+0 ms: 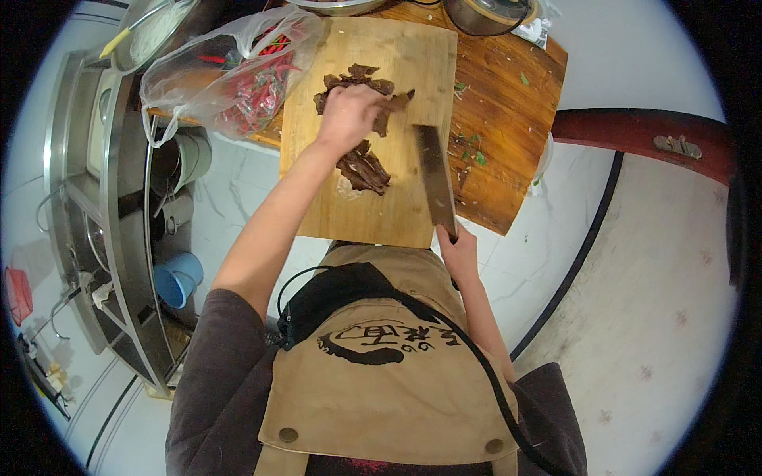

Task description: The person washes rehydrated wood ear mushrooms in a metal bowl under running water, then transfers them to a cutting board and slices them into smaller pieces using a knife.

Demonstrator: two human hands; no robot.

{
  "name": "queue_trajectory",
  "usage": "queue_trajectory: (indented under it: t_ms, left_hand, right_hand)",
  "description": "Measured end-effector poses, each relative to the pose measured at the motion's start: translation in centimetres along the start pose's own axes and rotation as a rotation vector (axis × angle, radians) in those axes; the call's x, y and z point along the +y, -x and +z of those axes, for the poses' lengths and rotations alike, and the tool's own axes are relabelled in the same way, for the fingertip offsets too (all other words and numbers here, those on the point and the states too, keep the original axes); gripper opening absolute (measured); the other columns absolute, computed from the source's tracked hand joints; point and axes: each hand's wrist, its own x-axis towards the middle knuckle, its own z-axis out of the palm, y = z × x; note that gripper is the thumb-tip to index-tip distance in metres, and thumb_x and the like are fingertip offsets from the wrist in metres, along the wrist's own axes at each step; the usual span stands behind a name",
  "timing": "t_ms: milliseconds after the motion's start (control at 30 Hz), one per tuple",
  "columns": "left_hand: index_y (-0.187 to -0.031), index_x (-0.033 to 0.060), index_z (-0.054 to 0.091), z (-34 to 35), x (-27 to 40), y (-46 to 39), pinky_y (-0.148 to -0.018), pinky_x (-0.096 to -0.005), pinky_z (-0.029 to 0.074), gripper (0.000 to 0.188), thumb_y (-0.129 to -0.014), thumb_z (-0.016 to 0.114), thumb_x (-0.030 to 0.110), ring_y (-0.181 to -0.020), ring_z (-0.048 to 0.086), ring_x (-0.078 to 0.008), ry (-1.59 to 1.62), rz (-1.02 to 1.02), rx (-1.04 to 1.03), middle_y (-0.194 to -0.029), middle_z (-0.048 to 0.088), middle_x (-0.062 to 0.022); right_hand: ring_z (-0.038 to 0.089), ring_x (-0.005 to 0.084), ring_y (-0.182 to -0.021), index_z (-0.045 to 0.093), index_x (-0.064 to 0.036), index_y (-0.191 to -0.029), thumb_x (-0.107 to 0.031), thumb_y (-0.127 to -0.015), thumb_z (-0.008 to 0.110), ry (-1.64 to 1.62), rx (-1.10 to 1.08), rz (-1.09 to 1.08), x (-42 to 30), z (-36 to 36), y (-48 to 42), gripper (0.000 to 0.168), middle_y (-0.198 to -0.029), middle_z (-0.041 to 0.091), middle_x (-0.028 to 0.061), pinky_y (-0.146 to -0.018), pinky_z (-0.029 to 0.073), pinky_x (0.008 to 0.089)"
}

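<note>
My left hand point(351, 116) is over a pile of dark brown, leafy pieces, likely wood ear fungus point(357, 77), on the wooden cutting board point(357, 220). Its blurred fingertips close around some of them, and the palm hides part of the pile. Nearer to me lies a second clump of brown pieces point(364, 169), beside a small clear wet patch. In my right hand point(458, 247) is the handle of a cleaver point(437, 178). The wide metal blade points away from me, along the board's right side, apart from the pieces.
A clear plastic bag of red chilies point(256, 95) sits left of the board. Green scraps point(480, 157) dot the wooden table point(506, 119). At the back stand a metal bowl point(339, 5) and a lidded pot point(488, 18). A metal rack point(113, 238) and blue bucket point(178, 279) are at left.
</note>
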Motion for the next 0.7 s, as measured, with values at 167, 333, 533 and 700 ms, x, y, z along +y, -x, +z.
queue_trajectory:
  t_ms: [167, 333, 533, 700]
  left_hand:
    - [-0.101, 0.0017, 0.068, -8.3, 1.9, 0.8, -0.071, -0.0277, 0.046, 0.025, -0.095, 0.063, 0.025, -0.077, 0.054, -0.0090, 0.331, -0.718, 0.089, -0.091, 0.067, 0.0005]
    - [-0.127, 0.0028, 0.053, -13.5, 2.1, 8.3, -0.084, -0.0356, 0.055, 0.032, -0.096, 0.056, 0.009, -0.101, 0.065, -0.0212, 1.115, -1.023, 0.286, -0.117, 0.064, -0.0101]
    - [-0.135, 0.0092, 0.047, -8.0, 2.0, 15.0, -0.105, -0.0465, 0.045, 0.045, -0.093, 0.061, 0.010, -0.123, 0.054, -0.0276, 1.501, -1.103, 0.407, -0.134, 0.055, -0.0094]
    - [-0.135, 0.0066, 0.044, 0.0, 1.4, 18.6, -0.103, -0.0415, 0.043, 0.045, -0.093, 0.060, 0.008, -0.122, 0.052, -0.0241, 1.449, -1.252, 0.496, -0.135, 0.053, -0.0086]
  right_hand:
    - [0.063, 0.0360, -0.069, 0.066, -0.008, -0.111, -0.025, -0.089, 0.059, 0.383, -0.437, -0.211, -0.6, 0.2, -0.7, 0.029, -0.078, 0.065, 0.0218, -0.066, 0.049, 0.0422]
    - [0.064, 0.0397, -0.080, 0.068, -0.006, -0.105, -0.027, -0.087, 0.059, 0.574, -0.592, -0.161, -4.1, 2.4, -4.5, 0.030, -0.085, 0.066, 0.0225, -0.073, 0.051, 0.0471]
    - [0.065, 0.0428, -0.080, 0.067, -0.002, -0.098, -0.031, -0.086, 0.060, 0.375, -0.382, -0.049, -5.8, 0.6, -7.4, 0.032, -0.079, 0.065, 0.0258, -0.074, 0.050, 0.0477]
    - [0.065, 0.0417, -0.079, 0.068, -0.007, -0.107, -0.030, -0.086, 0.061, 0.469, -0.275, -0.183, -4.4, 1.1, -7.4, 0.032, -0.081, 0.065, 0.0253, -0.071, 0.051, 0.0475]
